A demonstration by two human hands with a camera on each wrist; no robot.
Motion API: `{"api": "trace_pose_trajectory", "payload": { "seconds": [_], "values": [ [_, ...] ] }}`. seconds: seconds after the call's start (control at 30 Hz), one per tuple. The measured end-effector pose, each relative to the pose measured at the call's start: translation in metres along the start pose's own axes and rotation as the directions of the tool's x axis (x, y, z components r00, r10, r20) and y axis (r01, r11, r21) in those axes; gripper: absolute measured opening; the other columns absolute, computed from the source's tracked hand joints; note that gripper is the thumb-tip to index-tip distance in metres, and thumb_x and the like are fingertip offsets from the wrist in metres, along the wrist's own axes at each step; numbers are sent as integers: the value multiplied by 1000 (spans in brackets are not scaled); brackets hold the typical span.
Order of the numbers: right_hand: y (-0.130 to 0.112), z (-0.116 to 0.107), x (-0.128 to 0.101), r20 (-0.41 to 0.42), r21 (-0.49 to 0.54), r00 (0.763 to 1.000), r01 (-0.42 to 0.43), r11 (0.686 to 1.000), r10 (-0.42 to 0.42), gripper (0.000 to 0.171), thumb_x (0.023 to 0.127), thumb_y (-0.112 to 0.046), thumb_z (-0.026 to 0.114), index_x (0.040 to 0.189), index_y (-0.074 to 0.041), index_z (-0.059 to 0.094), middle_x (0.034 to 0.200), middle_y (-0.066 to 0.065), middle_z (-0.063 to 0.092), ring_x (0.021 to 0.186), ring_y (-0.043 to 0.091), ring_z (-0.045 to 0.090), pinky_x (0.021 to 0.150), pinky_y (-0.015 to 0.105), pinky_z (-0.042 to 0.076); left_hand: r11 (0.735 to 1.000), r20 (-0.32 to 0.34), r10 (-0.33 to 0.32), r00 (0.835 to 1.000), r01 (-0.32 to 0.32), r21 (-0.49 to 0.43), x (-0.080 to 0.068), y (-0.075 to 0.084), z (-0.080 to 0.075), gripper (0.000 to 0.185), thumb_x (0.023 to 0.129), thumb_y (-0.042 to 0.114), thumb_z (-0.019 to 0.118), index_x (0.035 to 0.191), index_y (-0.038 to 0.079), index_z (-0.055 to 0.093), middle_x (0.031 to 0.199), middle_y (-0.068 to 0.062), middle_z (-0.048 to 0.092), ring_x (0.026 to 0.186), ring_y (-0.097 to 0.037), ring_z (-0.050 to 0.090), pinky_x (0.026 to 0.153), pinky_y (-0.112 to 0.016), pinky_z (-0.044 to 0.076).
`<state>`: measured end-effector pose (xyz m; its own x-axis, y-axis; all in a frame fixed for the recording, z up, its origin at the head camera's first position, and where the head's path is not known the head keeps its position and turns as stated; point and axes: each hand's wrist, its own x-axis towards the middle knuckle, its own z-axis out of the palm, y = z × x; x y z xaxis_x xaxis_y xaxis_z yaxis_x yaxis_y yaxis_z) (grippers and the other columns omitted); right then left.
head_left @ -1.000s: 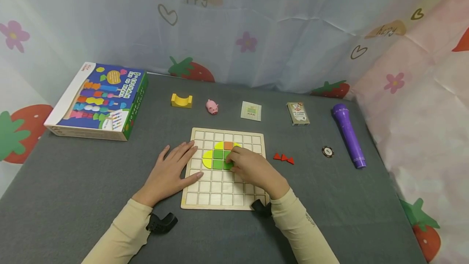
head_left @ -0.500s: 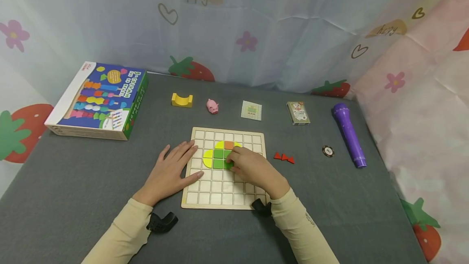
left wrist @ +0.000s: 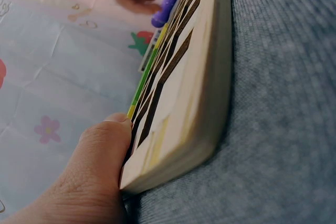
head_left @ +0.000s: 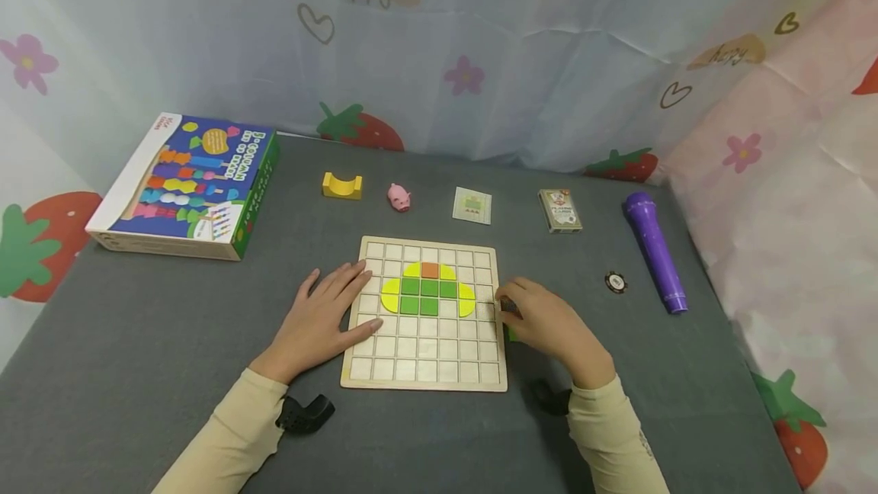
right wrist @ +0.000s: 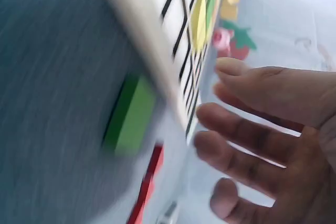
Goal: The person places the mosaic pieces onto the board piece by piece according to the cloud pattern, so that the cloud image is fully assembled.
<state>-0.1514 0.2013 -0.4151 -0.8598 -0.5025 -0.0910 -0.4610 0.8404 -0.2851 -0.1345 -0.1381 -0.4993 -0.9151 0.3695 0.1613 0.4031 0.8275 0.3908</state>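
Note:
The square wooden grid board (head_left: 425,368) lies on the grey table, bearing several green squares (head_left: 429,288), an orange square (head_left: 429,271) and rounded yellow pieces (head_left: 390,296). My left hand (head_left: 318,326) rests spread on the board's left edge, its thumb (left wrist: 105,140) showing in the left wrist view. Just beyond the right edge is my right hand (head_left: 555,330); its fingers are loosely bent, and nothing shows between them in the right wrist view. A green block (right wrist: 131,116) lies on the table close to the board, with red triangles (right wrist: 144,190) beyond it. The right hand hides these triangles in the head view.
Along the back stand a toy box (head_left: 185,185), a yellow arch block (head_left: 341,186), a pink pig (head_left: 398,197), a pattern card (head_left: 472,206) and a playing-card pack (head_left: 560,211). At the right lie a round chip (head_left: 615,282) and a purple microphone-shaped tube (head_left: 655,252).
My right hand has moved right, off the board's middle to beside its right edge. Green squares and the right-hand yellow piece it covered now show. The left hand stays put.

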Motion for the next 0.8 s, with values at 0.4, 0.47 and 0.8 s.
{"api": "trace_pose_trajectory", "payload": {
  "seconds": [0.4,0.47,0.8],
  "values": [
    [27,2,-26,124,64,990,-69,996,61,38,82,-13,76,116,-5,62,112,8,61,94,22,62,81,40,52,1000,1,0,1000,0,2,1,-1,0,81,88,63,53,151,16,33,157,-3,28,143,-26,26,115,-57,10],
    [28,4,-26,117,75,992,-45,996,36,36,81,-9,76,114,-5,62,110,7,62,91,21,62,79,38,52,1000,4,-1,1000,1,0,1,-1,0,81,88,63,53,151,16,33,157,-3,28,144,-26,26,115,-58,10],
    [29,10,-24,55,85,998,-24,996,19,28,82,-9,75,107,-5,64,97,4,61,81,14,57,72,32,50,1000,7,-2,1000,2,0,0,0,-1,82,87,64,53,151,16,33,157,-2,28,144,-25,26,115,-57,9]
  ]
}}
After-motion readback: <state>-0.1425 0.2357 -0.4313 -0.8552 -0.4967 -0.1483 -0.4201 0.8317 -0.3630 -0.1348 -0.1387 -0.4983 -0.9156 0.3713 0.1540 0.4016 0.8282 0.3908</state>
